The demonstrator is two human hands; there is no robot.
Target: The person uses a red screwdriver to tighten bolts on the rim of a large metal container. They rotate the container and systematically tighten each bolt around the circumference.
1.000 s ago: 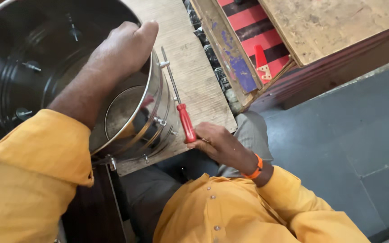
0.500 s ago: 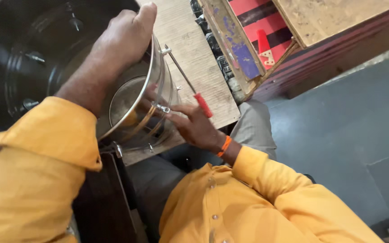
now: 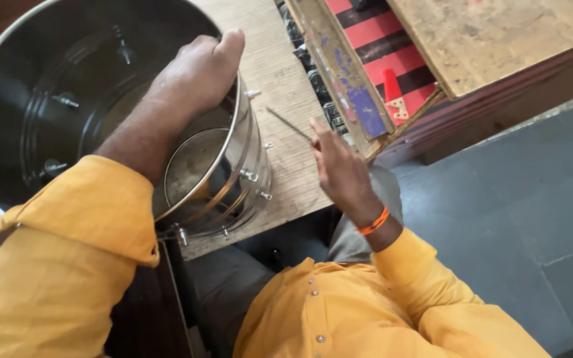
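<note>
- Head view: large steel drum [image 3: 67, 113] lying tilted on the wooden bench [image 3: 286, 79], open mouth facing up toward the camera, bolts and nuts showing around the wall and base.
- Left hand [image 3: 197, 69] clamped over the drum's upper rim, thumb outside and fingers curled inside, forearm in a yellow sleeve [image 3: 67, 265] crossing the mouth.
- Likely handling of the drum: thin sheet metal, stiff but easily dented, light for its bulk, smooth and slippery, prone to rolling on its side; rim probably the surest place to hold, with care for a sharp edge and the protruding bolts.
- Right hand [image 3: 343, 169] raised just to the right of the drum, not touching it, closed around the handle of a screwdriver [image 3: 290, 124]; handle hidden in the palm, only the thin shaft showing, pointing up and left toward the drum wall, tip near but apart from a side bolt [image 3: 253, 94].
- Likely handling of the screwdriver: rigid, light, best gripped at the handle as here.
- Orange wristband [image 3: 374, 222] on the right wrist.
- Painted red and black wooden frame [image 3: 366, 59] lying on the bench beyond the right hand, well clear of the drum.
</note>
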